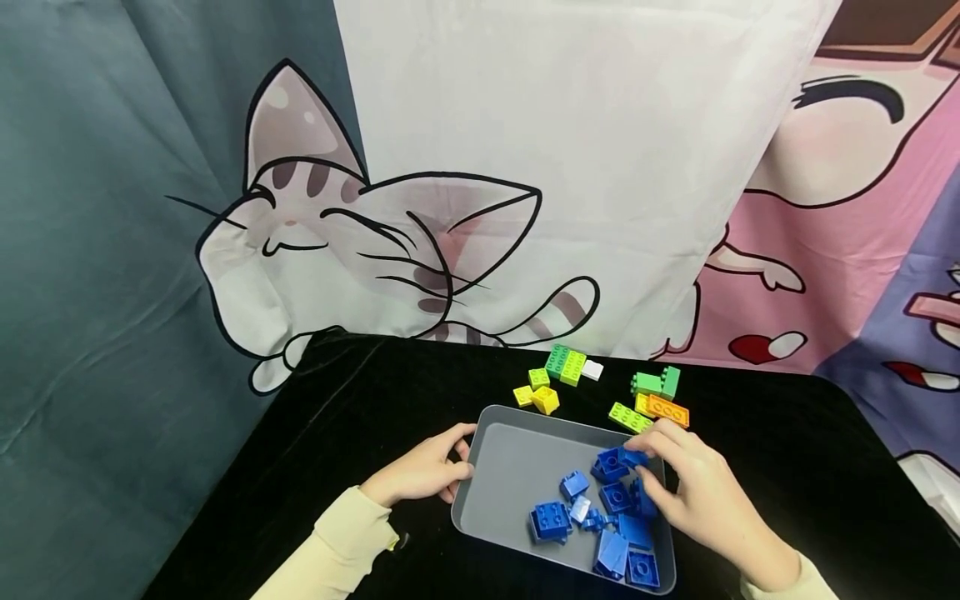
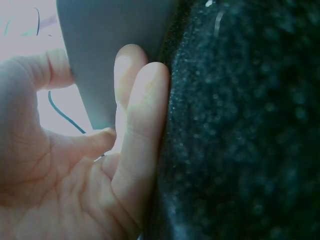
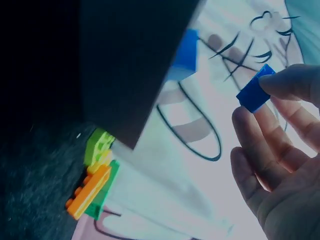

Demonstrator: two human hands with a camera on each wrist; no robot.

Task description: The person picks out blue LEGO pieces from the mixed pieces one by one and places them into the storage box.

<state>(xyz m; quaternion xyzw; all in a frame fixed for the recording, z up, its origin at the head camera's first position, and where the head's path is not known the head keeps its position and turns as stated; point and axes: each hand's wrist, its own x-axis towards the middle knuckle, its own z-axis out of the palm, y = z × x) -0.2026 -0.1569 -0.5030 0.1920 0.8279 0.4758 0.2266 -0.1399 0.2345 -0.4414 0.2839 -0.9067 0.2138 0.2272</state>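
Observation:
A grey tray point(image 1: 510, 483) stands on the black cloth, with several blue building bricks point(image 1: 551, 521) lying mostly in its right half. Among them is one pale, whitish brick point(image 1: 580, 509). My left hand point(image 1: 420, 471) rests at the tray's left side, its fingertips touching the outer wall. Fairly straight fingers point(image 2: 145, 100) lie against that wall, low by the cloth. Over the tray's far right corner, my right hand point(image 1: 701, 492) pinches a small blue brick point(image 3: 256, 90) between thumb and fingers, held up apart from the wall in the right wrist view.
Behind the tray lie green point(image 1: 557, 361), yellow point(image 1: 546, 400) and white bricks point(image 1: 592, 370). Further right are more green bricks point(image 1: 647, 384), an orange brick point(image 1: 667, 411) and a lime brick point(image 1: 630, 417), close to the tray's far rim. A printed cat curtain point(image 1: 465, 250) hangs behind the table.

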